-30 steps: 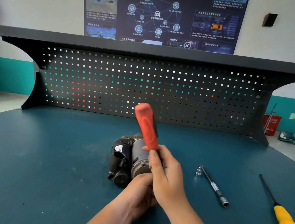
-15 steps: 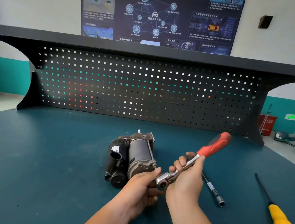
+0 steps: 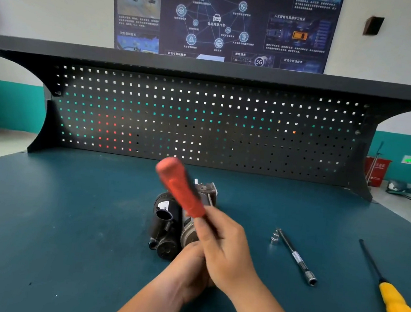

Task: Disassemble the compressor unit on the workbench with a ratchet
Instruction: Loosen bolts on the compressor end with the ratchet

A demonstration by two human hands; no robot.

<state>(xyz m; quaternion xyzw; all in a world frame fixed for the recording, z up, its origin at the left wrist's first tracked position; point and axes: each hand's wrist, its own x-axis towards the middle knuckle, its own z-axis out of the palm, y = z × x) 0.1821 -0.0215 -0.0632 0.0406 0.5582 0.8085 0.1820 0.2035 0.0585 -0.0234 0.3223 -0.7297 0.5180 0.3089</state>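
Observation:
A black and grey compressor unit (image 3: 168,224) lies on the blue-green workbench (image 3: 69,218), its long axis pointing away from me. My right hand (image 3: 226,252) grips the ratchet (image 3: 181,188) low on its red handle, which leans up and to the left, blurred by motion. The ratchet head is hidden behind my hands at the near end of the compressor. My left hand (image 3: 189,271) sits under my right hand against that near end, its fingers mostly hidden.
An extension bar (image 3: 295,257) with a socket beside its far end lies right of the compressor. A yellow-handled screwdriver (image 3: 391,296) lies near the right edge. A black pegboard back panel (image 3: 202,120) with a shelf on top closes off the far side.
The red ratchet handle has swung from pointing up and right back to leaning up and left over the compressor. My left hand stays at the compressor's near end.

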